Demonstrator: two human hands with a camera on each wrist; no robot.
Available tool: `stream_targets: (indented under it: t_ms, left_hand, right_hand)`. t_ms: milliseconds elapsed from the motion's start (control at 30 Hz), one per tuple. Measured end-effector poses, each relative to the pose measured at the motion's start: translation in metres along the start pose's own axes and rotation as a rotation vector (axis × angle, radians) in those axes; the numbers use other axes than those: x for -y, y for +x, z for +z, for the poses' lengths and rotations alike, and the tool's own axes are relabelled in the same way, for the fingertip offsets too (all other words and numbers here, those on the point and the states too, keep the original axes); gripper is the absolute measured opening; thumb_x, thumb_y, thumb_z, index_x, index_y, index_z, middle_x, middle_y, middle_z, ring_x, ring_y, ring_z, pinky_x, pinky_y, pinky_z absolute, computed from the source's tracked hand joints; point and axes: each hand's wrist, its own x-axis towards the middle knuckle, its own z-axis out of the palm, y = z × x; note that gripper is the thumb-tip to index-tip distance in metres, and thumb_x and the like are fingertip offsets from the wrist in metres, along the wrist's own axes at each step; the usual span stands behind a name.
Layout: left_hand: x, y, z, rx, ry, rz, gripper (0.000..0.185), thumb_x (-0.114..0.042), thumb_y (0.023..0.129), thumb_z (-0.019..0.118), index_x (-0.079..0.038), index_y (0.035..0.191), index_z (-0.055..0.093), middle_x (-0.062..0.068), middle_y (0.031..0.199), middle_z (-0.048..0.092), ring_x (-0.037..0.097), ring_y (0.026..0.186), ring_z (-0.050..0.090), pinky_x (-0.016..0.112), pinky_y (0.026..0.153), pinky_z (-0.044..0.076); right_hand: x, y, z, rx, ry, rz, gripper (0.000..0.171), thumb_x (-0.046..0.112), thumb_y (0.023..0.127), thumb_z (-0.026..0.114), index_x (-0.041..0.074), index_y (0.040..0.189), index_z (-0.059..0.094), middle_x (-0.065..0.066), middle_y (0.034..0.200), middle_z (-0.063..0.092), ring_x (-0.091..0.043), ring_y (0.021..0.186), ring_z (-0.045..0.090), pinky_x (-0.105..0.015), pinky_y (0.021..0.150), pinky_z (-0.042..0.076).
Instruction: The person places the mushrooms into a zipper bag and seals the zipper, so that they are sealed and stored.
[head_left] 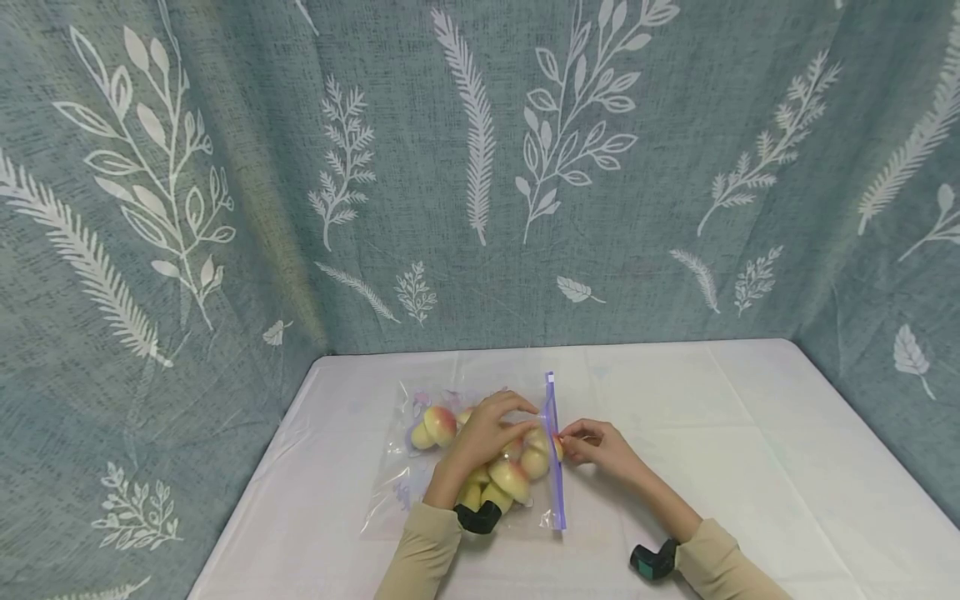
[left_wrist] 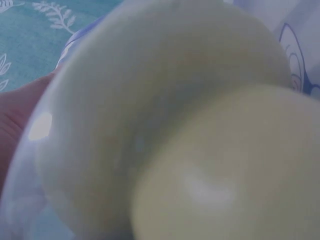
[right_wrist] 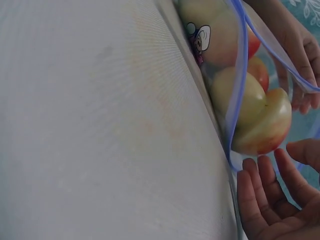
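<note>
A clear zip bag [head_left: 390,500] with a purple closure [head_left: 559,500] lies on its side, its mouth toward the right. Several mushroom-shaped pieces [head_left: 510,481], cream with red-tinged caps, fill it. My left hand [head_left: 483,429] reaches over the bag from above, holding the upper film just behind the closure. At the mouth is one mushroom-shaped piece [right_wrist: 270,125], its cap protruding past the purple edge. My right hand [head_left: 600,447] has its fingertips against that cap, the thumb [right_wrist: 305,150] spread from the other fingers. Blurred pale pieces [left_wrist: 225,165] behind film fill the left wrist view.
A white cloth covers the table [head_left: 712,433]. Teal curtains [head_left: 420,167] with white leaf prints stand behind it and at both sides. Black wrist devices [head_left: 478,517] sit at the sleeve cuffs, the left one over the bag's near part.
</note>
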Motion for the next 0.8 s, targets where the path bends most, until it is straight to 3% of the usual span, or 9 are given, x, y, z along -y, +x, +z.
stream_targets:
  t_ms: [367, 800]
  left_hand:
    - [-0.002, 0.001, 0.000, 0.000, 0.017, -0.008, 0.017, -0.029, 0.086, 0.065, -0.017, 0.099, 0.068, -0.006, 0.101, 0.066, 0.014, 0.108, 0.058, 0.034, 0.113, 0.030]
    - [-0.003, 0.001, 0.001, -0.004, 0.020, 0.005, 0.016, -0.028, 0.086, 0.066, -0.017, 0.098, 0.068, -0.005, 0.100, 0.066, 0.013, 0.106, 0.058, 0.030, 0.113, 0.028]
  right_hand:
    - [0.018, -0.005, -0.002, 0.040, 0.007, -0.007, 0.027, 0.007, 0.097, 0.046, -0.017, 0.107, 0.056, -0.034, 0.100, 0.061, -0.034, 0.085, 0.064, -0.036, 0.072, 0.058]
    - [0.003, -0.001, -0.005, 0.044, 0.025, 0.000, 0.031, 0.017, 0.098, 0.048, -0.010, 0.109, 0.058, -0.026, 0.103, 0.064, -0.025, 0.088, 0.065, -0.030, 0.072, 0.058]
